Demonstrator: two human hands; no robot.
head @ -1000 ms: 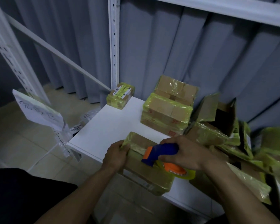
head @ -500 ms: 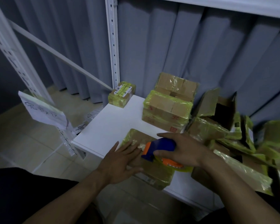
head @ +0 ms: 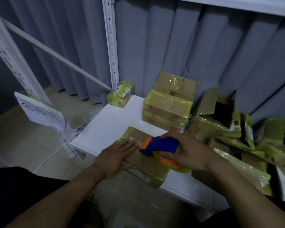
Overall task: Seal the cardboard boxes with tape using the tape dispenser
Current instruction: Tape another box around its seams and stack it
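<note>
A flat cardboard box (head: 146, 168) wrapped in yellow-green tape lies at the near edge of the white shelf (head: 112, 122), overhanging it a little. My left hand (head: 115, 157) lies flat on the box's top with straight fingers, pressing the tape down. My right hand (head: 186, 152) grips the blue and orange tape dispenser (head: 160, 146), which rests on the box just right of my left fingertips. Its yellow tape roll pokes out under my palm.
Two taped boxes (head: 167, 111) stand stacked behind, and a small labelled box (head: 121, 94) sits at the shelf's back left by the white upright (head: 111, 46). Open and crumpled boxes (head: 220, 116) pile up on the right. A paper sign (head: 39, 111) hangs at left.
My left hand let go of the box's left end, opened flat and slid onto the top toward the dispenser. The dispenser shifted slightly along the box.
</note>
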